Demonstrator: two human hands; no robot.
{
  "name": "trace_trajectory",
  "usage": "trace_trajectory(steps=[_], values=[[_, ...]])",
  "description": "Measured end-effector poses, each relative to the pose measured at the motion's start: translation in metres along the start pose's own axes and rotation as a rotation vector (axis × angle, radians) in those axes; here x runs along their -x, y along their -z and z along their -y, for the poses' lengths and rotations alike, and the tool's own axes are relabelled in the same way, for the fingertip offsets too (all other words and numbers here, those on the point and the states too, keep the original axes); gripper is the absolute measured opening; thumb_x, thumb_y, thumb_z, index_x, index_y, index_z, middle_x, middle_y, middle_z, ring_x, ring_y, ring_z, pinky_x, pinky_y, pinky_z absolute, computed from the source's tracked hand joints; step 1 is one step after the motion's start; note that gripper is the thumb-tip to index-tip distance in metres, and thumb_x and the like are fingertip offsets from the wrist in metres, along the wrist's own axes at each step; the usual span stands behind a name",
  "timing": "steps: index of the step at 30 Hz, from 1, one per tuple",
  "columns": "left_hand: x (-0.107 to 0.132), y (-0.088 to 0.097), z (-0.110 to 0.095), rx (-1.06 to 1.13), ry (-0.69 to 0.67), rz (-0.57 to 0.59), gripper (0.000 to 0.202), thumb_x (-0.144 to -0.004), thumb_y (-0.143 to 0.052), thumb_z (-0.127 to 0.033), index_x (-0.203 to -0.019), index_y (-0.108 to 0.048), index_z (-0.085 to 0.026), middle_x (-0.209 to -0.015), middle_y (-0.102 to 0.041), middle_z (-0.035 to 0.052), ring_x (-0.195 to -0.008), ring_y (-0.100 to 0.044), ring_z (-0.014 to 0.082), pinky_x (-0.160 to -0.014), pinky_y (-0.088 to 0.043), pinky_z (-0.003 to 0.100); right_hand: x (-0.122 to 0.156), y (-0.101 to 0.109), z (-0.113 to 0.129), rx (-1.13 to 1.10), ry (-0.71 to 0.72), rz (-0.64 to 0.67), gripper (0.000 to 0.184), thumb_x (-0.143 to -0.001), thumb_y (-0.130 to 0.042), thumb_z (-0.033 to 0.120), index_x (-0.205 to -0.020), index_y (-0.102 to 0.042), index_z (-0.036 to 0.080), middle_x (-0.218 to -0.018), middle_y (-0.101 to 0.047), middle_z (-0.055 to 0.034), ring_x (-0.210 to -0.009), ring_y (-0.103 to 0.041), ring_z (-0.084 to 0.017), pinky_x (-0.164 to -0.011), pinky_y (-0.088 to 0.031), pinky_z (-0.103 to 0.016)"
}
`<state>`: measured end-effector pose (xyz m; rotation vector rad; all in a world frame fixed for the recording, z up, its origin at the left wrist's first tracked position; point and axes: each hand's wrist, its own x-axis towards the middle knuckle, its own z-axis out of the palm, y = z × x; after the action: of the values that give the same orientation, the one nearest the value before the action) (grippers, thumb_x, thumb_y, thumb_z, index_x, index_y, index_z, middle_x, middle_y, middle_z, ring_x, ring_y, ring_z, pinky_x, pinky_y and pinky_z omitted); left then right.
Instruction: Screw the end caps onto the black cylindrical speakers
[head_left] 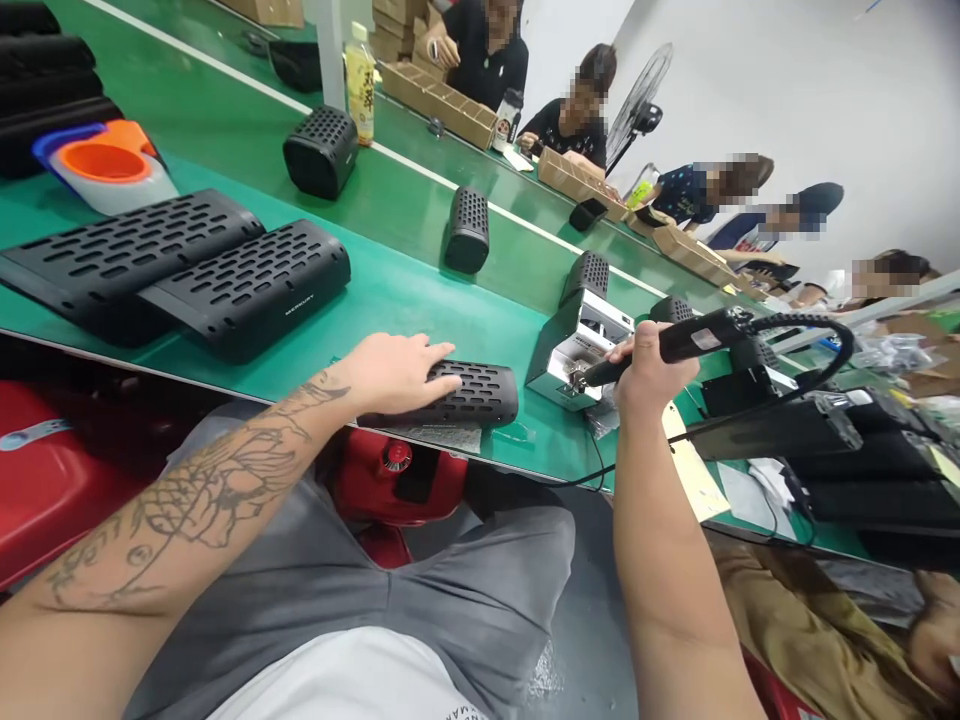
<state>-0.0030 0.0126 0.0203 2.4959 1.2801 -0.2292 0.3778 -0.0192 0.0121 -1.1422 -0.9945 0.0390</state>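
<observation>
My left hand (401, 375) lies with fingers stretched out over a black perforated housing (484, 392) at the table's near edge, covering its left part. My right hand (652, 365) is closed around a black electric screwdriver (697, 336), held nearly level with a coiled cord running off to the right. Its tip points left into the opening of a small white metal screw feeder box (562, 345). Whether the bit touches a screw there is too small to tell. Two more black perforated housings (259, 280) lie side by side on the left.
An orange-rimmed tape roll (105, 165) sits at the back left, beside stacked black housings (45, 80). Single housings (469, 230) stand along the green table (397, 290). A yellow drink bottle (361, 85) is behind them. Several people work across the table. Black parts crowd the right side.
</observation>
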Motion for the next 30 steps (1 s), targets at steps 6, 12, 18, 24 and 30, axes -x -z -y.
trace_trajectory(steps=[6,12,18,24,30], values=[[-0.009,0.002,0.021,0.101,0.062,0.025,0.085,-0.119,-0.037,-0.082,-0.174,-0.084,-0.036,-0.164,-0.091,0.0107,-0.147,-0.085,0.0431,-0.117,-0.065,0.048,0.026,-0.001,0.039,-0.099,-0.047,0.056,0.07,-0.079,-0.112,0.083,-0.089,-0.07,0.029,-0.061,-0.059,0.0102,-0.046,-0.056,-0.016,-0.049,-0.061,-0.038],[-0.012,-0.003,0.022,0.133,0.032,-0.035,0.083,-0.117,-0.042,-0.083,-0.166,-0.089,-0.035,-0.16,-0.093,0.0119,-0.145,-0.087,0.0424,-0.115,-0.066,0.048,0.081,-0.036,0.114,-0.399,-0.075,0.32,0.057,-0.096,-0.104,0.079,-0.098,-0.073,0.03,-0.064,-0.058,0.0104,-0.045,-0.059,-0.016,-0.048,-0.061,-0.034],[-0.012,-0.004,0.022,0.123,0.031,-0.056,0.079,-0.118,-0.045,-0.082,-0.164,-0.09,-0.035,-0.162,-0.093,0.0099,-0.148,-0.087,0.0392,-0.114,-0.065,0.043,0.122,-0.093,0.135,-0.519,-0.082,0.5,0.058,-0.099,-0.099,0.084,-0.101,-0.071,0.033,-0.064,-0.06,0.0101,-0.044,-0.061,-0.017,-0.048,-0.059,-0.034],[-0.009,-0.002,0.019,0.156,0.02,-0.055,0.078,-0.118,-0.046,-0.081,-0.159,-0.093,-0.035,-0.156,-0.095,0.0109,-0.142,-0.088,0.0407,-0.111,-0.066,0.045,0.129,-0.116,0.127,-0.429,-0.152,0.515,0.07,-0.09,-0.103,0.089,-0.099,-0.064,0.031,-0.062,-0.059,0.012,-0.044,-0.055,-0.013,-0.049,-0.057,-0.031],[-0.012,-0.002,0.021,0.168,0.003,-0.052,0.074,-0.118,-0.046,-0.08,-0.152,-0.096,-0.037,-0.149,-0.097,0.0083,-0.138,-0.089,0.0379,-0.109,-0.065,0.042,0.13,-0.116,0.126,-0.419,-0.177,0.548,0.069,-0.088,-0.109,0.083,-0.095,-0.063,0.031,-0.06,-0.06,0.013,-0.043,-0.053,-0.012,-0.048,-0.055,-0.029]])
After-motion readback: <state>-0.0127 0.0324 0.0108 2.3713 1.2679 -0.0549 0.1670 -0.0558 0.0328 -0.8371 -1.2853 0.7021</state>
